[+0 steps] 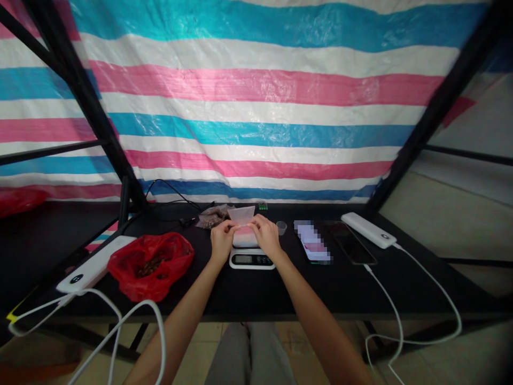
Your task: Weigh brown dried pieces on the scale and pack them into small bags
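Above a small white digital scale (252, 266), my left hand (223, 243) and my right hand (266, 235) pinch a small translucent plastic bag (242, 215) from both sides. Its upper part stands up beyond my fingers. Whether anything is inside it, I cannot tell. The scale's dark display faces me, and my hands partly cover its platform. Just right of my right hand is a small clear cup (281, 228). Behind my left hand lies a clear bag (214, 216) of brown pieces. An open red plastic bag (176, 256) with small brown pieces inside sits farther left.
Two phones, one lit (312, 241) and one dark (355, 245), lie on the black table (248, 299) at right. A white power bank (368, 230) stands beyond them, another (94, 264) at left, with white cables. Green batteries (262, 206) lie near the striped sheet (256, 85).
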Action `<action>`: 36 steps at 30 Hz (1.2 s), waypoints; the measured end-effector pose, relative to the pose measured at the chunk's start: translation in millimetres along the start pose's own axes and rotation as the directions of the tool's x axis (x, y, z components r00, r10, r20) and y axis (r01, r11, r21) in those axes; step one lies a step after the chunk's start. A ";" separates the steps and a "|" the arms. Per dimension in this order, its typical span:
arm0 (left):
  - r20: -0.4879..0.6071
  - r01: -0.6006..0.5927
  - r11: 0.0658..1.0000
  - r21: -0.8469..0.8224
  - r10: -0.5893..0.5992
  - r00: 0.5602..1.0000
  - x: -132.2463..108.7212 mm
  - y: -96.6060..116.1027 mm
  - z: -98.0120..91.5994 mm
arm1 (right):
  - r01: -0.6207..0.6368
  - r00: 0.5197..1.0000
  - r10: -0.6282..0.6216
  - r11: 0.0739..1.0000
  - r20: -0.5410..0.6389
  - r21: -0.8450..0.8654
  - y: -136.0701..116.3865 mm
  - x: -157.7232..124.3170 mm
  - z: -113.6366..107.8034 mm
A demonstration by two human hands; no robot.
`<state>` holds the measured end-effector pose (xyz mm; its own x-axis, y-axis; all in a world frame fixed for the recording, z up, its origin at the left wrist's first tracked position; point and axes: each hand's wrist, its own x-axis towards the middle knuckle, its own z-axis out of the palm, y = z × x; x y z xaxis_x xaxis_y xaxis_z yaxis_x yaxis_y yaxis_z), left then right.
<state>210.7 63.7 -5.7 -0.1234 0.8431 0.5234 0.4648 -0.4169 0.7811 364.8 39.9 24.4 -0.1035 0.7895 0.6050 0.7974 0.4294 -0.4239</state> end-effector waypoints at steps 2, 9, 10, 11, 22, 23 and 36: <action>0.060 0.004 0.995 -0.097 0.002 0.998 -0.5 1.7 -0.2 | -0.004 1.000 0.004 0.999 0.008 0.037 0.8 0.7 -0.4; 0.103 -0.042 0.977 -0.210 0.064 0.993 2.6 1.9 2.3 | 0.016 1.000 -0.019 0.992 0.025 0.122 5.1 2.6 1.9; 0.103 -0.044 0.978 -0.204 0.066 0.993 2.4 1.6 2.2 | 0.021 0.999 -0.025 0.992 0.029 0.121 5.9 2.8 2.7; 0.104 -0.050 0.981 -0.189 0.071 0.992 1.8 1.8 1.8 | 0.026 0.999 -0.031 0.993 0.035 0.117 6.7 2.9 3.7; 0.073 -0.140 0.985 0.104 0.133 0.988 -5.8 14.2 -2.3 | 0.068 0.997 -0.065 0.995 -0.039 0.076 5.9 2.0 14.8; 0.077 -0.141 0.985 0.101 0.134 0.988 -5.5 14.4 -2.1 | 0.060 0.997 -0.056 0.995 -0.048 0.076 6.8 2.3 14.8; 0.142 -0.156 0.985 -0.076 0.165 0.976 -1.4 17.2 -8.3 | 0.015 0.993 0.013 0.972 -0.119 0.236 16.1 6.0 8.7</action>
<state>211.6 52.6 9.8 0.0810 0.8021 0.5917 0.4103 -0.5678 0.7136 371.9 55.3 15.3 -0.0213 0.7374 0.6751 0.6333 0.5325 -0.5616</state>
